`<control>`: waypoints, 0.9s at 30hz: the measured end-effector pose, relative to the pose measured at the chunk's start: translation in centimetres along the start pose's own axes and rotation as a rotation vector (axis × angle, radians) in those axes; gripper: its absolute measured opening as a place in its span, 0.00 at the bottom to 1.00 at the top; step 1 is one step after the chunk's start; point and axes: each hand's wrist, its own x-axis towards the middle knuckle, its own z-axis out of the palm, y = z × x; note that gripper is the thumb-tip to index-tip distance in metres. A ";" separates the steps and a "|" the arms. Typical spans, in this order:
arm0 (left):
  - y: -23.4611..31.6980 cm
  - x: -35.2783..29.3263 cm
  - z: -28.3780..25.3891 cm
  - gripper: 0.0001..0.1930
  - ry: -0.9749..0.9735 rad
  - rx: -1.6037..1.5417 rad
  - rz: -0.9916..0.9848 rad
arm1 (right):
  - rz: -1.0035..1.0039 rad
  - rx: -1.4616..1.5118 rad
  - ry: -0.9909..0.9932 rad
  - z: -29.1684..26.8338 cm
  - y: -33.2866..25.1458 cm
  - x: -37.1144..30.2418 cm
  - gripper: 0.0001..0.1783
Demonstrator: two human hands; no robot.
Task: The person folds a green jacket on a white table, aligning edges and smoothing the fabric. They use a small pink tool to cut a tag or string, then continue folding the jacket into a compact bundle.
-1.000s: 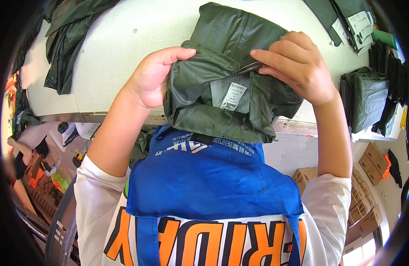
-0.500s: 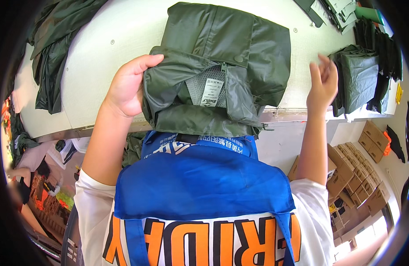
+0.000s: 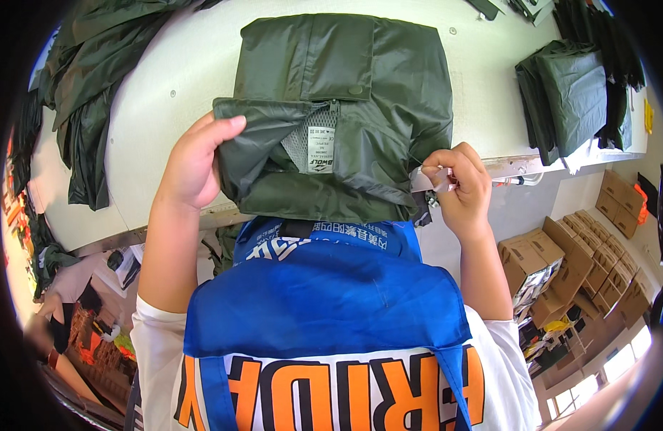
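Observation:
A folded dark green jacket (image 3: 407, 79) with a snap button lies at the table's near edge, its lower part hanging over. Through its opening show grey mesh lining, a white label (image 3: 321, 149) and a zip. My left hand (image 3: 198, 158) grips the jacket's left side, thumb on top and fingers hidden beneath the cloth. Beside the jacket's lower right corner, my right hand (image 3: 461, 183) is closed on a small shiny, pale thing (image 3: 422, 179) whose kind I cannot make out. Dark cord or zip ends hang just below it.
More dark green garments (image 3: 102, 93) are heaped at the table's left. A folded stack of green garments (image 3: 565, 93) sits at the right edge. Cardboard boxes (image 3: 525, 262) stand on the floor to the right. Another person's arm (image 3: 55, 309) shows at lower left.
My right hand has come from beside the stack at the right to the jacket's lower right corner and closed on the small thing. My left hand keeps its hold on the jacket.

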 end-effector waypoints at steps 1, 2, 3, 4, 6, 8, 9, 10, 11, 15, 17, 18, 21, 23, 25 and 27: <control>0.0 -0.3 -0.1 0.14 0.024 0.158 0.028 | -0.013 0.021 0.017 -0.1 0.1 -0.2 0.14; -0.1 -0.8 1.1 0.14 0.081 0.500 0.259 | -0.009 0.041 0.036 -0.3 -0.1 -0.3 0.13; -0.2 -1.3 3.3 0.13 0.136 0.835 0.498 | -0.008 0.057 0.053 -0.1 -0.6 -0.2 0.11; -0.1 -1.7 5.1 0.13 0.191 1.162 0.740 | -0.008 0.069 0.068 0.1 -1.1 -0.1 0.10; 0.7 -2.2 8.1 0.20 0.055 1.579 1.158 | 0.031 0.119 0.098 0.6 -1.4 0.0 0.06; -1.1 -1.5 10.7 0.19 -0.134 1.713 1.273 | 0.142 0.273 0.121 0.9 -1.7 0.3 0.03; -1.9 -0.7 12.0 0.19 -0.259 1.745 1.275 | 0.250 0.394 0.147 1.1 -1.7 0.2 0.02; -2.1 0.2 12.8 0.18 -0.368 1.734 1.167 | 0.345 0.521 0.169 1.2 -1.8 0.1 0.01; -2.0 1.0 13.1 0.16 -0.441 1.495 0.956 | 0.383 0.608 0.181 1.1 -1.8 0.1 0.01; -2.5 3.3 14.4 0.09 -0.324 1.512 0.760 | 0.380 0.581 0.224 1.3 -2.2 0.5 0.03; -2.5 4.4 14.4 0.09 -0.337 1.502 0.707 | 0.374 0.571 0.221 1.0 -2.0 0.6 0.02; -2.4 5.0 14.3 0.09 -0.342 1.501 0.681 | 0.369 0.570 0.219 1.0 -2.0 0.6 0.02; -2.0 5.2 14.3 0.04 -0.306 1.118 0.353 | 0.292 0.592 0.386 0.4 -1.4 0.3 0.07; -1.9 5.3 13.7 0.05 -0.302 0.870 0.166 | 0.222 0.421 0.398 0.3 -0.9 0.0 0.09; -2.3 5.5 13.4 0.05 -0.311 0.797 0.151 | 0.157 0.204 0.330 0.3 -0.4 -0.3 0.11; -2.4 5.5 13.3 0.05 -0.322 0.762 0.142 | 0.146 0.058 0.291 0.3 -0.7 -0.2 0.15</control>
